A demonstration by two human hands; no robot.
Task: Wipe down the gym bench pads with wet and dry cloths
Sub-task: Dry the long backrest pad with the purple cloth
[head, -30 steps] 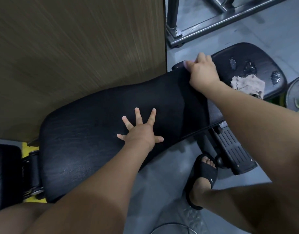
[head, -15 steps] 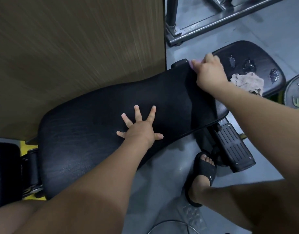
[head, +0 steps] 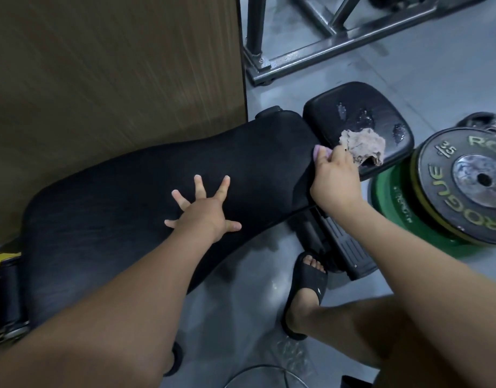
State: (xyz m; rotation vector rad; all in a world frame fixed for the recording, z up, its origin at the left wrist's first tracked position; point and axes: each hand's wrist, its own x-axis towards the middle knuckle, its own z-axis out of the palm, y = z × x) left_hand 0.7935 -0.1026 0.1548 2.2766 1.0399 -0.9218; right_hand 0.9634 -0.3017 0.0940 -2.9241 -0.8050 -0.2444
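My left hand (head: pixel 204 217) lies flat on the middle of the long black back pad (head: pixel 123 208), fingers spread wide. My right hand (head: pixel 335 177) curls around a small pink cloth (head: pixel 320 152), holding it against the pad's far end, beside the seat pad (head: pixel 350 103). A crumpled beige cloth (head: pixel 364 148) lies on the seat pad near wet patches (head: pixel 364 119), right by my knuckles. Weight plates (head: pixel 470 191) are stacked on the floor to the right

Stacked weight plates (head: pixel 442 177) right; steel frame (head: pixel 311 53) behind; wood panel (head: pixel 101 79) left.
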